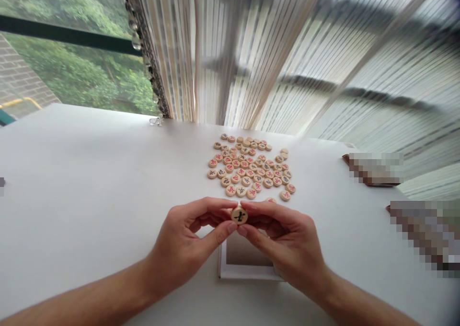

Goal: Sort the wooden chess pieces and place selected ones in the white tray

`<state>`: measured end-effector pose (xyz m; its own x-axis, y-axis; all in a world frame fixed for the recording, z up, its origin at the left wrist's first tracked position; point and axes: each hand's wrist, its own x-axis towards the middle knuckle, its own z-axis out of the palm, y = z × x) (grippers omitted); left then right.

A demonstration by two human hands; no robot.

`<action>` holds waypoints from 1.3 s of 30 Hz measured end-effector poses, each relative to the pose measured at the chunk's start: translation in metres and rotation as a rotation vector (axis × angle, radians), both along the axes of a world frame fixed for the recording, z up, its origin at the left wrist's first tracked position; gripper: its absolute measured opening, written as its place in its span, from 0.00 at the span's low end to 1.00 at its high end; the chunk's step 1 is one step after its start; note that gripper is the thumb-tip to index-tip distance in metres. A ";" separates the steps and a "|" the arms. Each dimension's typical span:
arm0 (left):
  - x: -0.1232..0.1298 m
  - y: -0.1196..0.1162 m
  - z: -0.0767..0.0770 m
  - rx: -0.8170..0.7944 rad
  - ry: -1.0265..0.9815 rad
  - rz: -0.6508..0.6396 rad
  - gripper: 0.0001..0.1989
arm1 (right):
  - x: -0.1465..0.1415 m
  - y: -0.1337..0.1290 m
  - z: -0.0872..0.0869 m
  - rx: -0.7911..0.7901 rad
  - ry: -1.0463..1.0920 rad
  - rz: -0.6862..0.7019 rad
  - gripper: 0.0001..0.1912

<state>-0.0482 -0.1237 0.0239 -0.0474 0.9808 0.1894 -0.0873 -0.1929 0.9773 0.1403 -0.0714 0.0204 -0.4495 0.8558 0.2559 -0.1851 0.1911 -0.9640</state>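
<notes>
White table (pixel 108 182) against striped curtain (pixel 230 52); window (pixel 82 62) at left, trees outside. Left hand (pixel 190 235) and right hand (pixel 287 239): fingertips of both closed on one disc (pixel 239 215), round, pale, black character facing the camera. Disc held above the near part of the table, in front of a box (pixel 251 271), open, white-rimmed, brown inside, partly hidden by the hands. Discs (pixel 251 168) with red or black characters spread beyond the hands, some with plain faces. Two pixelated objects at right.
</notes>
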 end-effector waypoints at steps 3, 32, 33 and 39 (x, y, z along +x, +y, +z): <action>-0.001 0.001 -0.001 -0.030 -0.015 -0.005 0.12 | 0.001 0.000 0.001 -0.007 -0.007 0.011 0.18; 0.001 0.001 0.005 0.015 0.075 -0.203 0.13 | -0.003 0.004 0.017 -0.543 -0.085 0.139 0.17; 0.001 0.000 0.006 0.032 0.091 -0.214 0.12 | -0.003 0.003 0.017 -0.531 -0.092 0.144 0.16; -0.002 0.001 0.004 0.008 0.099 -0.172 0.10 | -0.002 0.005 0.015 -0.476 -0.039 0.203 0.16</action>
